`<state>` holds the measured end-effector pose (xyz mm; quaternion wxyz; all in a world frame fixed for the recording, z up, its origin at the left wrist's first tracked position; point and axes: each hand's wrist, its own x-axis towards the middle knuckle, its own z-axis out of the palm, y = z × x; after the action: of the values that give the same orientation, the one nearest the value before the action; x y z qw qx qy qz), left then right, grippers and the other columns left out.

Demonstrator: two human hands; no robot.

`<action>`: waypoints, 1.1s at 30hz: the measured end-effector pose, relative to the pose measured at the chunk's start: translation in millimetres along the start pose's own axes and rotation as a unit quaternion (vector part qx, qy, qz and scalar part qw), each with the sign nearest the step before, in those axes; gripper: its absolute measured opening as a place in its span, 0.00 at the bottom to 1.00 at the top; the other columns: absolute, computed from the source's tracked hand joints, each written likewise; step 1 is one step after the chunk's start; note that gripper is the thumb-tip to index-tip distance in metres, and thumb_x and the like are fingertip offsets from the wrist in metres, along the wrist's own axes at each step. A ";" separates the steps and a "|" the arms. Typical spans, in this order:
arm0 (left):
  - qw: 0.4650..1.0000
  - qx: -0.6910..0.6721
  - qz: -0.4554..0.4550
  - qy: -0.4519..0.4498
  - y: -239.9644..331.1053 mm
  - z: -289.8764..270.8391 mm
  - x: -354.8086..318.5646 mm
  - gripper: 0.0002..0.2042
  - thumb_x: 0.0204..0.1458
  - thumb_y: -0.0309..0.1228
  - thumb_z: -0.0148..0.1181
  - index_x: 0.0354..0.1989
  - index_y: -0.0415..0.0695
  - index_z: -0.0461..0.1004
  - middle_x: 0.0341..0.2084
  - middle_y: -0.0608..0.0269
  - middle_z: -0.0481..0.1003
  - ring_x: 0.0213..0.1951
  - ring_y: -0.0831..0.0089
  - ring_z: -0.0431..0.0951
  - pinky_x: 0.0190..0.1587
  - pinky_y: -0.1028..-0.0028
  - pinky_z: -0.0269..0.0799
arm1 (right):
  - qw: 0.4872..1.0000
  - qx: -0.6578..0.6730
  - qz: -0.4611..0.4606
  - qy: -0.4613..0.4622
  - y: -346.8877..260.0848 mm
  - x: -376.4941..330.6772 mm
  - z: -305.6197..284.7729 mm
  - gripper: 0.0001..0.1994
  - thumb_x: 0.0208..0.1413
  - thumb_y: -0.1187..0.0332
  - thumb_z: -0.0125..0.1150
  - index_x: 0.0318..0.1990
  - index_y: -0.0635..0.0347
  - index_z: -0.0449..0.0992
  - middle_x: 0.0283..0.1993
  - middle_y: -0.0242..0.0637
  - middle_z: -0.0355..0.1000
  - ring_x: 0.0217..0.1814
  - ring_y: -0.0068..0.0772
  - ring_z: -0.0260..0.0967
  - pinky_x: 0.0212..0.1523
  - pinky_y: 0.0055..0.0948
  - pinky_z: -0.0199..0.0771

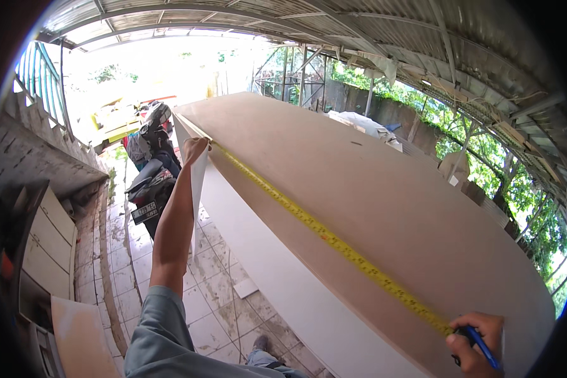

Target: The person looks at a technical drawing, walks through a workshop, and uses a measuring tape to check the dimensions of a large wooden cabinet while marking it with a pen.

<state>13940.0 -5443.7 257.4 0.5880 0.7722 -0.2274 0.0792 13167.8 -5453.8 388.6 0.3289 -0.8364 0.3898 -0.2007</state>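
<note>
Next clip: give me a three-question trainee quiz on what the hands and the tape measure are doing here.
1. True or false: the yellow tape measure lies stretched along the brown board.
2. Which hand holds the blue pen? A) left hand B) right hand C) neither
3. Fill in: the left hand pins the tape's far end at the board's ____.

Key:
1. True.
2. B, the right hand holds it at the tape's near end.
3. Edge; the motorcycle is parked beyond it on the tiled floor.
</note>
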 end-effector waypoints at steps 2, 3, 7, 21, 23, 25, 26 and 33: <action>1.000 -0.001 0.021 -0.001 -15.4 -9.8 35.5 0.13 0.51 0.36 0.62 0.29 0.39 0.87 0.19 0.59 0.80 0.23 0.70 0.77 0.30 0.69 0.72 | 1.000 0.007 -0.008 -0.008 -23.8 34.1 27.3 0.09 0.61 0.67 0.62 0.39 0.65 0.80 0.21 0.23 0.67 0.22 0.13 0.60 0.23 0.20 0.58; 1.000 -0.006 0.023 -0.013 -22.4 1.1 39.5 0.13 0.51 0.36 0.63 0.30 0.39 0.87 0.19 0.59 0.80 0.23 0.71 0.78 0.30 0.69 0.71 | 1.000 0.002 0.001 -0.013 -32.5 49.6 39.8 0.09 0.61 0.67 0.62 0.39 0.66 0.80 0.21 0.23 0.67 0.22 0.13 0.60 0.23 0.20 0.58; 0.999 -0.040 -0.027 0.012 -47.7 -9.2 86.6 0.13 0.51 0.38 0.67 0.33 0.40 0.88 0.17 0.62 0.78 0.23 0.73 0.76 0.31 0.69 0.70 | 0.998 0.032 0.018 -0.053 -63.4 106.6 81.1 0.08 0.60 0.68 0.63 0.38 0.66 0.81 0.23 0.27 0.70 0.25 0.16 0.64 0.25 0.23 0.63; 0.996 0.030 -0.084 0.026 -54.9 -21.7 129.6 0.16 0.41 0.37 0.70 0.35 0.38 0.87 0.34 0.48 0.84 0.37 0.59 0.84 0.46 0.66 0.77 | 0.993 0.063 0.088 -0.041 -86.6 164.5 120.6 0.09 0.49 0.72 0.64 0.32 0.72 0.82 0.23 0.37 0.77 0.24 0.19 0.70 0.28 0.21 0.68; 0.995 0.069 -0.066 0.020 -50.2 -25.5 132.3 0.17 0.41 0.37 0.71 0.36 0.37 0.87 0.35 0.46 0.84 0.38 0.57 0.84 0.47 0.65 0.78 | 0.993 0.061 0.087 -0.041 -86.0 163.8 120.3 0.09 0.49 0.72 0.64 0.32 0.72 0.82 0.24 0.37 0.77 0.25 0.19 0.70 0.28 0.22 0.69; 0.994 0.071 -0.071 0.036 -39.9 -27.4 133.1 0.17 0.40 0.38 0.70 0.36 0.38 0.87 0.35 0.46 0.84 0.40 0.57 0.84 0.49 0.66 0.77 | 0.994 0.056 0.089 -0.041 -86.2 164.6 122.1 0.09 0.49 0.72 0.64 0.33 0.72 0.82 0.25 0.38 0.78 0.25 0.20 0.71 0.28 0.22 0.69; 0.993 0.068 -0.080 0.050 -43.9 -27.3 129.2 0.17 0.40 0.38 0.70 0.36 0.38 0.87 0.35 0.46 0.84 0.40 0.57 0.84 0.50 0.66 0.76 | 0.992 0.065 0.099 -0.047 -84.6 164.6 123.1 0.10 0.49 0.72 0.64 0.33 0.72 0.82 0.25 0.38 0.78 0.25 0.20 0.71 0.28 0.22 0.69; 0.992 0.110 0.063 0.003 -116.5 9.1 171.1 0.21 0.48 0.49 0.64 0.40 0.44 0.88 0.34 0.54 0.85 0.38 0.63 0.83 0.50 0.67 0.75 | 0.993 0.004 0.106 -0.058 -92.6 138.4 112.7 0.12 0.51 0.66 0.67 0.37 0.67 0.83 0.22 0.39 0.76 0.24 0.24 0.74 0.28 0.26 0.71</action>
<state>14141.8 -5472.5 219.8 0.4944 0.8160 -0.2636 0.1424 13367.9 -5473.5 385.8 0.3738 -0.7994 0.4554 -0.1175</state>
